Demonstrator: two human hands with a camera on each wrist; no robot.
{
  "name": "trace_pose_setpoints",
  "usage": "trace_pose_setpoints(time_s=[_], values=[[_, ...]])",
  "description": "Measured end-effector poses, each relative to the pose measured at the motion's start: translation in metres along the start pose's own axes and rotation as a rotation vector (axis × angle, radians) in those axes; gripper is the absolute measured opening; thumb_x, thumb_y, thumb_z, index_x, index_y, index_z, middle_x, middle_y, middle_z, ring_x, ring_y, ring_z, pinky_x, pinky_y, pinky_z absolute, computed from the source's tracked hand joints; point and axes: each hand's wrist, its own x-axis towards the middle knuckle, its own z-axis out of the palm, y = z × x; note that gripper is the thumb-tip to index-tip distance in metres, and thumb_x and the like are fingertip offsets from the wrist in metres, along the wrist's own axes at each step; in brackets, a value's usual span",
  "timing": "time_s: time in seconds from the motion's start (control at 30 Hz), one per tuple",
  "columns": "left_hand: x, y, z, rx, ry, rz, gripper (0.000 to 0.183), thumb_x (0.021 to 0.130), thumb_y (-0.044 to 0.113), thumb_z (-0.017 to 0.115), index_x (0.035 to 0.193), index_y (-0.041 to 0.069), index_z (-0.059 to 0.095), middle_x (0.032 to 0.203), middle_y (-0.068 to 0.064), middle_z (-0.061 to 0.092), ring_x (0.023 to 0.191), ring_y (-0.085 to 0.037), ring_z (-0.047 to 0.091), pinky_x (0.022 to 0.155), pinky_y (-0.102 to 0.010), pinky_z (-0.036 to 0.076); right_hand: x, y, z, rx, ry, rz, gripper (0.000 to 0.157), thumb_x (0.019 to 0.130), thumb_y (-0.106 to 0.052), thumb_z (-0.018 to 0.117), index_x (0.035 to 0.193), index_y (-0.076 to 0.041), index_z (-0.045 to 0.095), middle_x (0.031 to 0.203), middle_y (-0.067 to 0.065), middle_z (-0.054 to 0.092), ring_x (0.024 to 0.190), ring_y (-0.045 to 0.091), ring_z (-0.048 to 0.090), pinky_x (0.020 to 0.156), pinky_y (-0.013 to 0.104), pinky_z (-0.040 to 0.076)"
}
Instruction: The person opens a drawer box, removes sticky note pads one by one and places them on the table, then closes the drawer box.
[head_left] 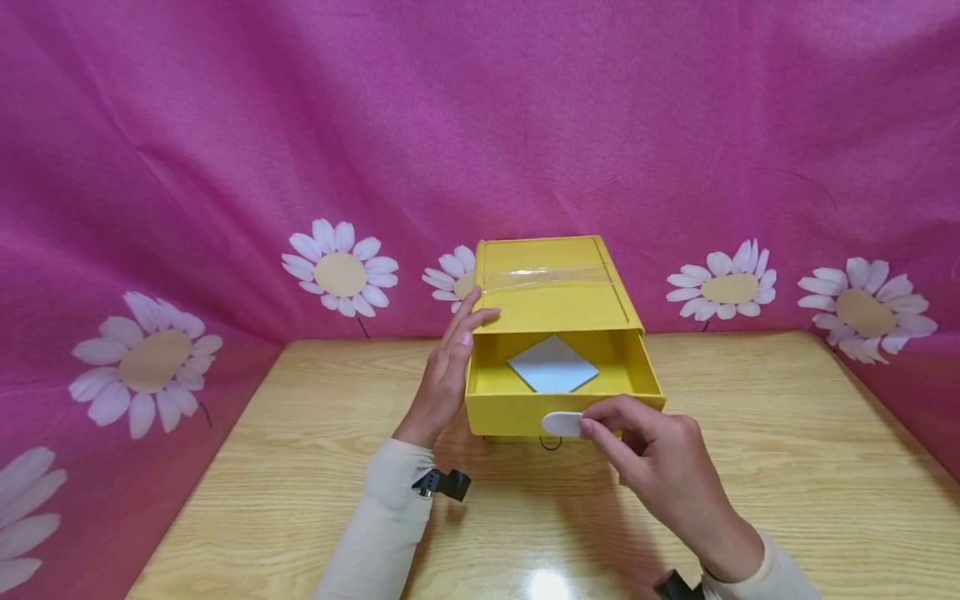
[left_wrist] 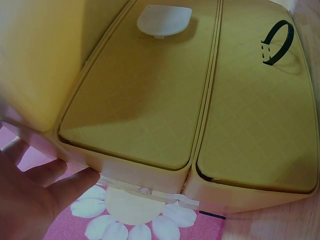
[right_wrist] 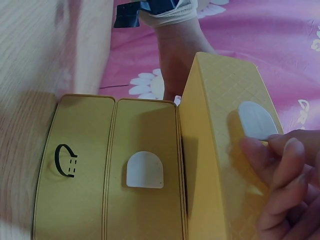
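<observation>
A yellow cabinet of small drawers stands on the table, its top drawer pulled out. Inside that drawer lies a flat white square. My right hand pinches the white tab handle on the drawer's front between thumb and finger. Against the cabinet's left side rests my left hand, fingers extended, with a fingertip over the top edge. The left wrist view shows its fingers along the cabinet's side. Below the open drawer, the middle drawer sits closed, with its own white tab.
The lowest drawer, closed, carries a black loop handle that sticks out. Clear tape runs across the cabinet's top. Behind the wooden table hangs a pink cloth with white flowers.
</observation>
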Motion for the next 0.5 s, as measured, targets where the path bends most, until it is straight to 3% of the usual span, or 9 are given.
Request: trace_pose_setpoints(time_s=[0.33,0.5], values=[[0.0,0.0,0.001,-0.003,0.005,-0.001,0.045,0.104,0.032,0.023,0.139,0.023,0.049,0.158,0.016,0.018,0.145,-0.006,0.015,0.116,-0.045,0.015,-0.006,-0.003,-0.002,0.011,-0.024,0.012,0.02,0.08,-0.006,0.077,0.091,-0.021,0.069,0.069,-0.016,0.061,0.041,-0.003,0.041,0.037,0.014,0.032],[-0.001,0.012,0.0,-0.003,0.01,-0.027,0.044,0.103,0.021,0.024,0.139,0.015,0.049,0.16,0.006,0.019,0.145,-0.011,0.015,0.117,-0.046,0.014,-0.008,-0.003,-0.003,-0.005,-0.029,-0.004,0.022,0.08,-0.006,0.077,0.092,-0.022,0.068,0.069,-0.018,0.061,0.04,-0.005,0.041,0.037,0.013,0.032]])
